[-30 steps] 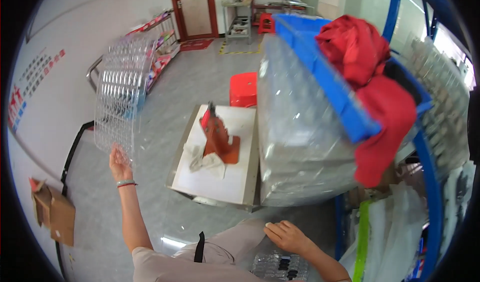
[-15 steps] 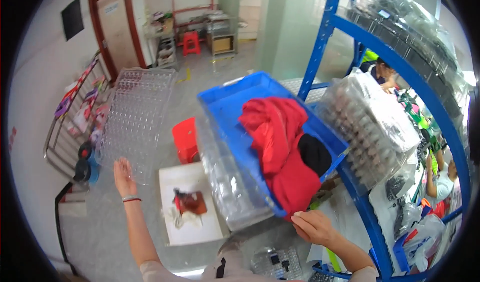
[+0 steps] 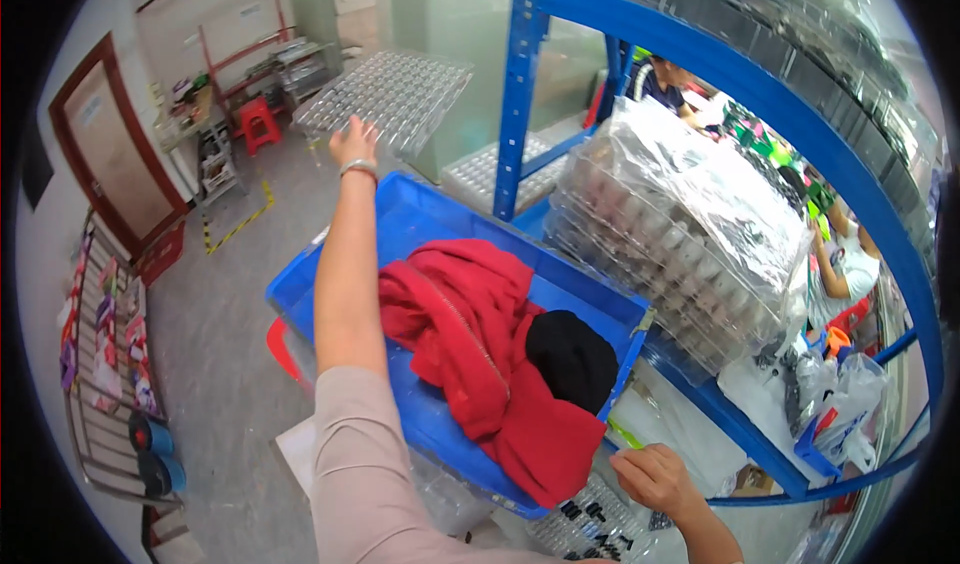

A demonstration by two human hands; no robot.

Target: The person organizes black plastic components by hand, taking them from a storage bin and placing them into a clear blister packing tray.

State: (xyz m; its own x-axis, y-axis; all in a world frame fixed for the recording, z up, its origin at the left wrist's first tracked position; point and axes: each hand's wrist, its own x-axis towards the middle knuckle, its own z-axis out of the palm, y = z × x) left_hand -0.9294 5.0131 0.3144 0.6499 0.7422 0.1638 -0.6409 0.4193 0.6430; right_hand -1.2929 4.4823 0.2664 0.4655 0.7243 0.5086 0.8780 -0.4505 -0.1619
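My left arm reaches far forward over a blue plastic crate (image 3: 300, 289). At its end my left hand (image 3: 355, 146) grips the near edge of a clear plastic tray (image 3: 400, 94) with rows of moulded pockets, held out in the air. In the crate lie a crumpled red garment (image 3: 460, 334) and a black cloth item (image 3: 572, 361). My right hand (image 3: 655, 479) is beside the crate's near right corner, its fingers curled, with nothing visible in them. Below it, partly hidden, is another pocketed tray (image 3: 590, 524) holding small black parts.
A blue metal rack (image 3: 515, 94) rises at the right, with stacked clear trays (image 3: 680, 234) under plastic film. More pocketed trays (image 3: 500, 174) lie behind the crate. A red stool (image 3: 258, 126) and a railing (image 3: 95, 364) are at the left. Co-workers sit beyond the rack.
My left hand has swung the clear tray from the left to the far side, beyond the crate. My right hand has come away from the red garment's end. The view has turned right.
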